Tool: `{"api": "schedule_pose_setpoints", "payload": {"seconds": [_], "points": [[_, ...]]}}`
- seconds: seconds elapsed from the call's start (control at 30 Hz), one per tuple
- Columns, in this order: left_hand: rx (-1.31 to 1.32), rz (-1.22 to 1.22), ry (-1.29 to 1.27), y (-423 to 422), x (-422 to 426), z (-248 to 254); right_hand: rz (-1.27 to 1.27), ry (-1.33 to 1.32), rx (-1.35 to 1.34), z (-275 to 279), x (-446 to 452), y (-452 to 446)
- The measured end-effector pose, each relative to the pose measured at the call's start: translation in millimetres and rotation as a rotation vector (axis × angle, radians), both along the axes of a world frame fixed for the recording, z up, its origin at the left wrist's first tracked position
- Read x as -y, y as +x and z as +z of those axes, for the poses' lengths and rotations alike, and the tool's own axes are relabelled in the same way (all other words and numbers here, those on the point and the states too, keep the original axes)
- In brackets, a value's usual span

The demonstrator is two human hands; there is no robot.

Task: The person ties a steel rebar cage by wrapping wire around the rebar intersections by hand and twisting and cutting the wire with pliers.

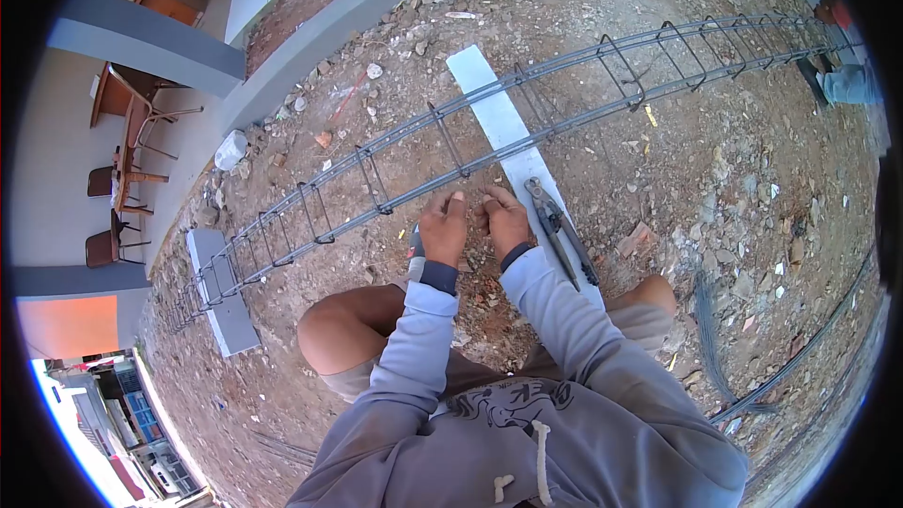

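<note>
Just in front of a long steel rebar cage (pixel 414 190), my left hand (pixel 444 228) is closed, thumb pressed against curled fingers. My right hand (pixel 505 218) is also closed in a pinch, a short gap to the right of the left. Whatever is between the fingers, perhaps something thin, is too small to make out. The cage has long parallel bars with rectangular stirrups along it. It lies across a pale board (pixel 491 105). Pincers (pixel 555 226) with long dark handles rest on that board, right beside my right hand.
A second board (pixel 222 296) supports the cage's left end. A bundle of thin wire (pixel 707 334) and long dark rods (pixel 800 362) lie on the rubble at right. Another person (pixel 844 80) is at the cage's far right end. Chairs (pixel 103 246) stand on the porch at left.
</note>
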State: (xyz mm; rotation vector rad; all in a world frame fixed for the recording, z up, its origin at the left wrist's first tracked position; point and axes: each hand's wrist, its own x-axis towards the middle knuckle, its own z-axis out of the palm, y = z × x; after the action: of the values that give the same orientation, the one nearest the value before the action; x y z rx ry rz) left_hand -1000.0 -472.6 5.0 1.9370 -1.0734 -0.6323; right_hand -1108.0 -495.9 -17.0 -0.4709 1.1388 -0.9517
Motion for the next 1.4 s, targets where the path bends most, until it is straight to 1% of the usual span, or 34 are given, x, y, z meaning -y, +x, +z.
{"api": "schedule_pose_setpoints", "payload": {"seconds": [0.03,0.13,0.17,0.27,0.37,0.47,0.57,0.67,0.77,0.87,0.97,1.07,1.17,1.27,1.3,1.4], "points": [[0.048,-0.01,-0.031,3.3,7.9,12.7,-0.009,-0.001,-0.003,0.3,7.4,6.1],[0.021,0.023,-0.028,6.2,35.5,41.2,-0.037,-0.024,0.139,-1.6,22.6,16.3],[0.154,-0.005,-0.06,7.8,44.0,43.7,-0.039,-0.029,0.139,-2.8,24.5,18.7],[0.232,-0.098,-0.012,15.9,66.7,41.5,-0.052,-0.048,0.138,-5.9,28.4,23.0],[0.354,-0.23,0.131,22.8,84.6,36.9,-0.056,-0.05,0.157,-6.3,30.3,24.0],[0.508,-0.273,0.242,18.7,97.3,40.6,-0.057,-0.101,0.186,-13.7,31.7,25.1],[0.462,-0.315,0.368,18.4,104.0,58.4,-0.019,-0.104,0.099,-12.5,32.8,27.0],[0.39,-0.303,0.28,25.6,102.1,58.6,-0.009,-0.128,-0.022,-16.1,33.4,31.2],[0.326,-0.23,0.222,29.6,95.2,53.2,-0.1,-0.237,-0.208,-23.9,25.9,45.3],[0.264,-0.198,0.255,30.4,90.0,56.6,-0.13,-0.329,-0.381,-1.6,17.7,43.3],[0.144,-0.153,0.226,35.9,81.6,48.1,-0.155,-0.706,-0.712,-1.7,22.3,37.3],[0.061,-0.091,0.138,32.5,68.1,33.3,-0.024,-0.593,-0.876,13.0,27.6,38.7],[-0.031,-0.109,0.052,18.6,44.2,49.7,0.069,-0.545,-0.925,14.6,32.4,39.9],[-0.033,-0.067,-0.127,15.2,28.9,19.9,0.15,-0.595,-0.94,17.4,38.1,33.7],[-0.104,-0.034,-0.185,12.2,29.6,19.0,0.164,-0.6,-0.95,19.0,39.2,32.0],[-0.345,0.054,-0.17,-1.6,21.1,22.6,0.213,-0.608,-0.98,22.2,41.1,28.1]]}}
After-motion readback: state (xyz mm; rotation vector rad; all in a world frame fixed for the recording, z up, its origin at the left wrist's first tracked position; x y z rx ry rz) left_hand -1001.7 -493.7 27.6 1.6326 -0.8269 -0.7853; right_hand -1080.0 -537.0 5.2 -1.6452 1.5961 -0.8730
